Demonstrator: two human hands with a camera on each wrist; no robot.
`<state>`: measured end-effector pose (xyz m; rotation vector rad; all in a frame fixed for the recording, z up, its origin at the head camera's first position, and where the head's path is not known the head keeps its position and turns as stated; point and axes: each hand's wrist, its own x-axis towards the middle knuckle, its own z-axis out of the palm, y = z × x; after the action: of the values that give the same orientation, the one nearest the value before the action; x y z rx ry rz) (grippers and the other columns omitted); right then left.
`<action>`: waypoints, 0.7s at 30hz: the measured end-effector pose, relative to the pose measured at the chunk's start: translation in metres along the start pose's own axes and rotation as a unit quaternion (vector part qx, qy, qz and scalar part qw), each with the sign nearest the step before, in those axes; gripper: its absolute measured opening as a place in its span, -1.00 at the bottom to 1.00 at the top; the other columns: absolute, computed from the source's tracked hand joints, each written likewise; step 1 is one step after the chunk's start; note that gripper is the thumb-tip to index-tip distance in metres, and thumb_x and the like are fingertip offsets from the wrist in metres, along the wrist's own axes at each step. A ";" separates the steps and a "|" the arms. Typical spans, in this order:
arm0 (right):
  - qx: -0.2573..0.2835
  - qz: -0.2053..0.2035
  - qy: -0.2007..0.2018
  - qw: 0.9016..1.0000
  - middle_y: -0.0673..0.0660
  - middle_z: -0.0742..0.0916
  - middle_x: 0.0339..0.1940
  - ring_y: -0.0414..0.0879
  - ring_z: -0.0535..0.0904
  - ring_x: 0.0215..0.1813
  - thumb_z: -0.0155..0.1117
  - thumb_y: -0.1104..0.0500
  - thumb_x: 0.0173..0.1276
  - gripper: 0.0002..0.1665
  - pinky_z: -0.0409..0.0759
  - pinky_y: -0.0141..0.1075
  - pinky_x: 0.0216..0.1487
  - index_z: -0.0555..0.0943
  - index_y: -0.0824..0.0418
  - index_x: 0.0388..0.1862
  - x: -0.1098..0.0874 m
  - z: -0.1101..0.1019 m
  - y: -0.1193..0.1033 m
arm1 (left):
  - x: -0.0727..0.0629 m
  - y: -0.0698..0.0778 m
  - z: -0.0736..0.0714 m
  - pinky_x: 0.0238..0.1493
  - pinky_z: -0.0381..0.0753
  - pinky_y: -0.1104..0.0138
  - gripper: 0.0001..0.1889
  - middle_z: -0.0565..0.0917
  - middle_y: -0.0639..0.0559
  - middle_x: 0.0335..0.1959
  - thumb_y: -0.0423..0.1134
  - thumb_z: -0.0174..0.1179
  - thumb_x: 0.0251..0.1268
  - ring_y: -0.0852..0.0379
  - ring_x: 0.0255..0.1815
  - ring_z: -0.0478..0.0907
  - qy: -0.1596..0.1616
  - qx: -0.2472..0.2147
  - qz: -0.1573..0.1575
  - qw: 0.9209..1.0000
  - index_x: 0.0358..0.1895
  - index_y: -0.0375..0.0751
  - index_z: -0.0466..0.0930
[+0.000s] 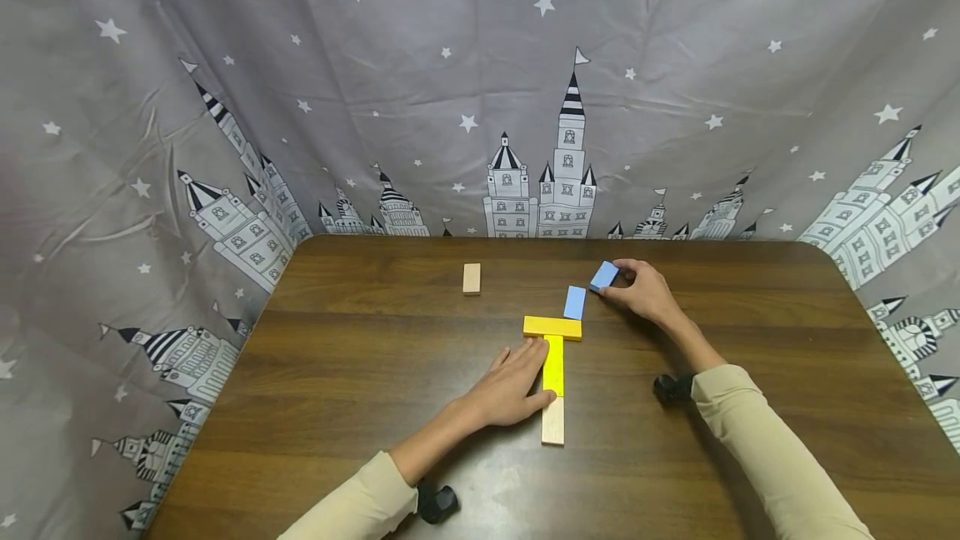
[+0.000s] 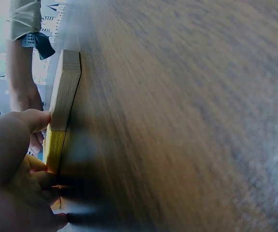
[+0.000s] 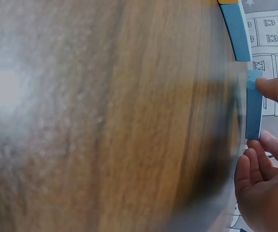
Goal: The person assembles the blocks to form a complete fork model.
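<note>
In the head view, my right hand (image 1: 647, 290) pinches a blue block (image 1: 604, 275) between thumb and fingers at the table's far side. The right wrist view shows the thumb on one end of this blue block (image 3: 254, 106) and a finger at its other end. A second blue block (image 1: 574, 302) lies just left of it, its near end by an orange-yellow block (image 1: 552, 327) laid crosswise. Below that, a bright yellow block (image 1: 553, 367) and a plain wooden block (image 1: 552, 421) form a line. My left hand (image 1: 510, 386) rests beside the yellow block, fingertips and thumb touching it.
Another plain wooden block (image 1: 472, 279) lies apart at the far left of the blocks. The brown wooden table (image 1: 337, 373) ends at a grey curtain (image 1: 420, 107) printed with castles and stars. Dark wrist devices (image 1: 437, 504) sit below both forearms.
</note>
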<state>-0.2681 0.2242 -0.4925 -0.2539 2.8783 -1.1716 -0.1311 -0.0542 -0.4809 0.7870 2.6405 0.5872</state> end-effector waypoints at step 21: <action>0.031 -0.078 -0.050 0.995 0.32 0.62 0.22 0.25 0.51 0.24 0.55 0.09 0.15 -0.27 0.41 0.12 0.26 0.55 0.30 0.27 0.003 0.018 -0.039 | 0.002 -0.001 0.001 0.51 -0.17 -0.06 -0.20 -0.02 -0.10 0.62 0.04 0.05 0.51 0.05 0.61 -0.15 -0.003 -0.007 -0.003 1.000 0.60 -0.28 -0.07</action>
<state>-0.2637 0.1841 -0.4781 -0.5272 2.7737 -1.2292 -0.1323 -0.0535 -0.4823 0.7750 2.6296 0.5997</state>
